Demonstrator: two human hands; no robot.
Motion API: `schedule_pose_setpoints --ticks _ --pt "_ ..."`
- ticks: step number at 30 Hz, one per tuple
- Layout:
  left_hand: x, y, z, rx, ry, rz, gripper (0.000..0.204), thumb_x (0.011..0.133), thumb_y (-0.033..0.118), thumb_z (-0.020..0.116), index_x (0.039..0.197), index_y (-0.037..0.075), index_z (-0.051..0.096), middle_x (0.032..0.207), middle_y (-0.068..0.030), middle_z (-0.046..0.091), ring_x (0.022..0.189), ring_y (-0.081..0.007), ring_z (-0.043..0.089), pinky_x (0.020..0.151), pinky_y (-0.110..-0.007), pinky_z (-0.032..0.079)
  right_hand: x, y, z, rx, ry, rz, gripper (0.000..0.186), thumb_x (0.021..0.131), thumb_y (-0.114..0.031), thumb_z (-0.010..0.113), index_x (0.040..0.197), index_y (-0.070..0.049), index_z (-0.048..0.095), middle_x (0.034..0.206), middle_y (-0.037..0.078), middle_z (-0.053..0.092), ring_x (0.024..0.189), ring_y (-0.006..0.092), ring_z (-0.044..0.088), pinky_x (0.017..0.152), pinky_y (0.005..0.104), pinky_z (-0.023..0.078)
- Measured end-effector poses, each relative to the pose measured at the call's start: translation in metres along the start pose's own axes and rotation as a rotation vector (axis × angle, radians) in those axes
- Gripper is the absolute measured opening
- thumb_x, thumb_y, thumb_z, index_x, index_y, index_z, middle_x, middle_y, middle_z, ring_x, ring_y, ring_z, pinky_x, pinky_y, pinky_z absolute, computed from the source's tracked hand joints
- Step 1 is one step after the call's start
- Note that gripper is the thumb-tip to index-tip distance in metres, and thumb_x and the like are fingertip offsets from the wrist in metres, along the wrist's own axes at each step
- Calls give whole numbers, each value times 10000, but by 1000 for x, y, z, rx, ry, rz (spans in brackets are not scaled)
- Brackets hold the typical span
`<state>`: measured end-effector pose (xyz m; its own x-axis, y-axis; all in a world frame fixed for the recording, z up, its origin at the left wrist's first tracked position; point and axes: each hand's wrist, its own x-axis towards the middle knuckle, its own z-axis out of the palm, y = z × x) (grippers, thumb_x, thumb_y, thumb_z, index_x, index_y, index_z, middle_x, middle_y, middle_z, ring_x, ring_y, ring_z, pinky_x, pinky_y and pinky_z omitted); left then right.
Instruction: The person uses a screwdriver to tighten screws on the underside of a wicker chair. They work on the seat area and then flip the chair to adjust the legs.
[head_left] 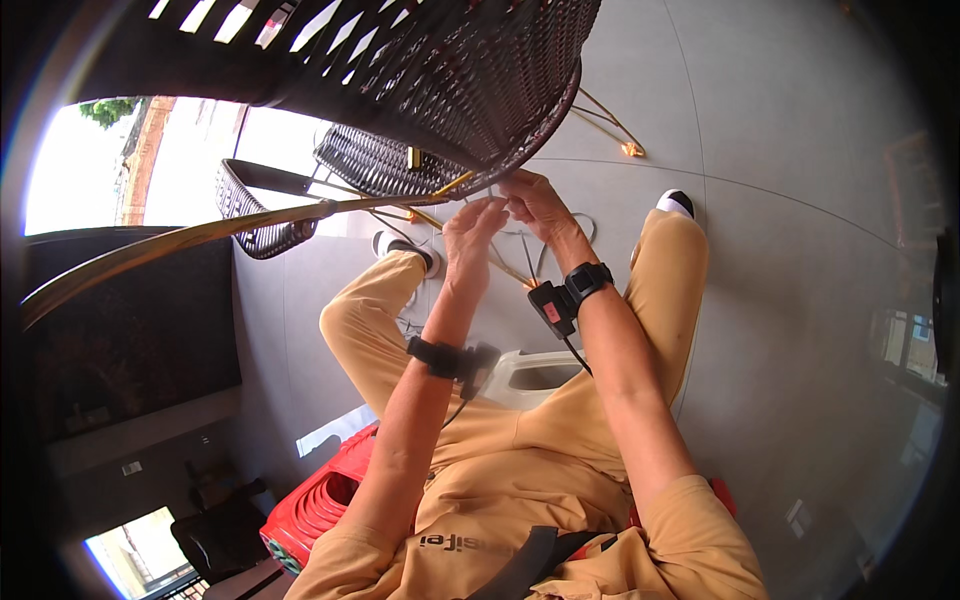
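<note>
A dark woven wicker chair [470,90] with gold metal legs is tipped over in front of me. My left hand [470,235] is closed in a pinch just below the woven rim, on a thin grey weaving strand [491,192]. Against it, my right hand [538,208] is also closed, its fingertips at the rim and pinching the same strand. The exact fingertip grip is partly hidden. A loose loop of grey strand [592,232] hangs below my right hand, over the floor.
Beyond, to the left, stands another dark woven piece [270,215]. A gold metal bar [180,228] reaches toward the far left. A pale plastic stool or bin [535,375] sits between my legs. Beneath me is a red plastic seat [320,500]. Grey tiles [780,300] cover the floor.
</note>
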<state>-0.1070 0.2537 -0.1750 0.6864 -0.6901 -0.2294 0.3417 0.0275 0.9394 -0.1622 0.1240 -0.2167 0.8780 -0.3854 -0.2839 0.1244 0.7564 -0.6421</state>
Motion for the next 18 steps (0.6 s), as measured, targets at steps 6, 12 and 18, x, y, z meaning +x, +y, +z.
schedule_pose_setpoints --ticks 6,12,18 --pt "0 0 -1 12 -2 -1 178 896 103 621 1026 -20 624 959 -66 653 877 -128 626 818 -227 520 1 1 3 62 -33 -5 40 834 -97 637 871 -86 626 621 -81 437 477 20 307 428 177 238" --pt "1 3 0 14 -8 3 180 896 105 621 1028 -19 626 969 -70 657 878 -131 629 821 -229 518 4 -2 5 49 -43 -17 23 830 -94 624 846 -82 614 599 -82 416 475 22 308 430 180 240" --pt "0 2 -1 16 -4 6 181 898 101 617 1032 -20 625 969 -72 657 880 -131 630 821 -230 520 4 0 5 63 -54 -17 18 823 -91 627 830 -85 612 585 -84 399 482 21 312 436 180 242"
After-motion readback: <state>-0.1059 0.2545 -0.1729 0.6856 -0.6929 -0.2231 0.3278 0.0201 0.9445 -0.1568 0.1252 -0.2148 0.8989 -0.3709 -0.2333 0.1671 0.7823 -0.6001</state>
